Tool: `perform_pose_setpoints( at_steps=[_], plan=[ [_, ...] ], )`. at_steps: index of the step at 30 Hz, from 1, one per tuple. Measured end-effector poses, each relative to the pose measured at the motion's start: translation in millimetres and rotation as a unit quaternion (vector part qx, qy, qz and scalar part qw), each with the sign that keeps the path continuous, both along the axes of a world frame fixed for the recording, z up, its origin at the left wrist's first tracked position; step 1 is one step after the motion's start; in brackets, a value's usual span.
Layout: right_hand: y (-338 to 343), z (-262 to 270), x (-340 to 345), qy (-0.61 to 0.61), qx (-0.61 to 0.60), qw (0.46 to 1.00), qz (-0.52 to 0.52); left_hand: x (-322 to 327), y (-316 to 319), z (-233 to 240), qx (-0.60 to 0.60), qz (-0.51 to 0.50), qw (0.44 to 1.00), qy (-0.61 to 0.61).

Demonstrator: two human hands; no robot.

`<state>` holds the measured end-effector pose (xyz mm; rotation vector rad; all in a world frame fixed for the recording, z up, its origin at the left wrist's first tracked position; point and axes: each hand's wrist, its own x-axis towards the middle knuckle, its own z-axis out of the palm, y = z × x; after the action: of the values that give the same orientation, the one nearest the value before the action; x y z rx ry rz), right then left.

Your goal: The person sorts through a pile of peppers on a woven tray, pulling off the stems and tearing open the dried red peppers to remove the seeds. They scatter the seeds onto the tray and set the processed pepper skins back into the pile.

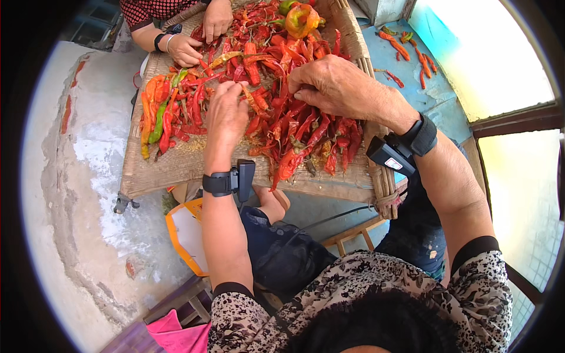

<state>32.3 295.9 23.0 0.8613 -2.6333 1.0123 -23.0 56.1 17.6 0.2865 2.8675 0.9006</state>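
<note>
Dried red chili peppers (309, 132) lie heaped on a woven wicker tray (167, 172) before me. My left hand (227, 117) is over the tray's middle. Its thumb and fingertips pinch the end of a wrinkled orange chili pepper (252, 100). To its left is a looser group of red, orange and green peppers (159, 110). My right hand (331, 86) is above the right side of the heap, fingers curled down close to the red peppers. Whatever may be between those fingertips is hidden. Both wrists wear black straps with small devices.
Across the tray, another person's hands (183, 49) touch the peppers. A large orange-yellow pepper (302, 21) tops the far heap. Several peppers (393, 44) lie on a blue surface (441, 106) beside the windows. Pale concrete (101, 176) is at left, with a pink cloth (178, 333) below.
</note>
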Motion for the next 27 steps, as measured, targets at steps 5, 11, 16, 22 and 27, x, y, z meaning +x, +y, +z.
perform_pose_setpoints(
  at_steps=[5,11,16,22,27],
  plan=[
    [-9.5,2.3,1.5,-0.022,0.055,0.998,-0.006,-9.7,-14.2,-32.7,-0.174,-0.131,0.956,0.197],
    [0.3,-11.9,-6.0,0.059,0.007,0.998,-0.011,7.3,3.1,-4.2,0.052,-0.057,0.986,0.146],
    [-3.1,-5.1,-4.1,0.041,0.015,0.999,-0.02,13.8,-0.9,16.3,0.321,-0.037,0.928,0.183],
    [-4.6,-6.2,-2.8,0.036,0.027,0.999,-0.012,-2.8,-35.1,20.9,0.194,0.11,0.958,0.178],
    [-5.7,-9.3,-6.2,0.047,0.01,0.999,0.001,12.3,-3.6,0.3,0.029,-0.083,0.996,-0.006]
  ],
)
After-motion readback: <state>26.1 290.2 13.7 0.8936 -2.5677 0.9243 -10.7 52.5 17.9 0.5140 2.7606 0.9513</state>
